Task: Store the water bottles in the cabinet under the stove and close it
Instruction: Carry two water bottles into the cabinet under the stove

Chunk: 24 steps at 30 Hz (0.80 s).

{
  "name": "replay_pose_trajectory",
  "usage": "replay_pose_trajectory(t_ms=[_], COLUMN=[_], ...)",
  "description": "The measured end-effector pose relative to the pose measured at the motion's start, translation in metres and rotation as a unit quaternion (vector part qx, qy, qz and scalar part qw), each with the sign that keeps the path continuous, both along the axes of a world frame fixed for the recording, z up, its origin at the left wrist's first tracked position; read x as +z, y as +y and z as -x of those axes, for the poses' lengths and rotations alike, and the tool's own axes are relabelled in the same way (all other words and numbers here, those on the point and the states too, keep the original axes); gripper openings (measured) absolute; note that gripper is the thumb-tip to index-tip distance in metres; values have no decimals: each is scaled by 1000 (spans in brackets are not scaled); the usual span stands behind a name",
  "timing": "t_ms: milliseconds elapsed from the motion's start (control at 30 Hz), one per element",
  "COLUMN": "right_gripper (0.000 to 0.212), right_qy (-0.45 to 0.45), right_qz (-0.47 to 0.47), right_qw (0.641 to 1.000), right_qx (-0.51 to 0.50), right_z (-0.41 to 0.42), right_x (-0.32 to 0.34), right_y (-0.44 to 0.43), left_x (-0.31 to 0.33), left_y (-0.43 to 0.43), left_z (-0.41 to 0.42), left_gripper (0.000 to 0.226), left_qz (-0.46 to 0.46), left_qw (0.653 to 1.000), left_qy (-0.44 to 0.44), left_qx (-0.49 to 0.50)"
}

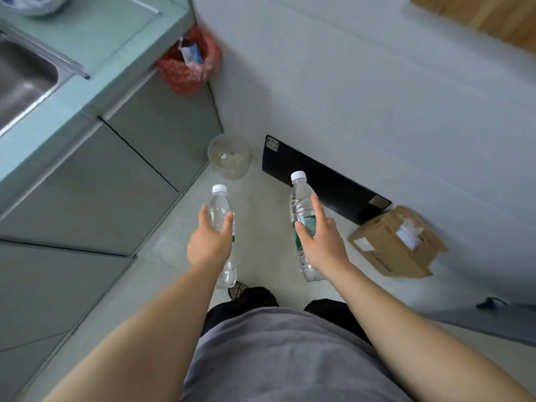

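Two clear plastic water bottles with white caps stand upright over the pale floor. My left hand (209, 242) wraps around the middle of the left bottle (219, 206). My right hand (320, 242) grips the right bottle (301, 203) at its green label. Both bottles are between me and the wall ahead. The grey cabinet doors (95, 192) run along my left under a green countertop (95, 53), and all the doors I see are closed. No stove is in view.
A steel sink (20, 79) sits in the countertop. A red bag of rubbish (185, 74) hangs at the counter's end. A clear plastic tub (229, 156), a black panel (324, 181) leaning on the wall and a cardboard box (397, 242) stand on the floor ahead.
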State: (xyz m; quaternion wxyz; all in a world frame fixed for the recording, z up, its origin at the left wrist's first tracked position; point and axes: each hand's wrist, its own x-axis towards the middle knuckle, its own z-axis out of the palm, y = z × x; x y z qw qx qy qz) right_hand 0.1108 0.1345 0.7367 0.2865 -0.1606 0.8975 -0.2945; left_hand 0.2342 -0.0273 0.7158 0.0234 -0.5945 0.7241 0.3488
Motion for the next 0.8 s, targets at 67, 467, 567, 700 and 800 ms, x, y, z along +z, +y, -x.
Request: replay_pose_trajectory(t_ms=[67, 467, 567, 700, 800], right_gripper=[66, 67, 66, 66, 65], right_qy=[9, -3, -17, -28, -31], right_qz=[4, 56, 66, 74, 64], right_qw=[999, 953, 923, 865, 805], right_qx=[39, 298, 379, 495, 590], right_z=[-3, -43, -53, -64, -77], right_x=[3, 10, 10, 11, 16], right_y=[-29, -178, -216, -265, -303], left_x=[4, 22, 24, 34, 38], left_y=[-21, -93, -98, -96, -84], left_z=[-13, -107, -125, -140, -148], left_gripper=[67, 66, 66, 63, 62], left_qz=[3, 29, 36, 40, 29], left_qw=[1000, 964, 945, 908, 859], left_qy=[5, 36, 9, -18, -49], left_qx=[24, 262, 324, 418, 509])
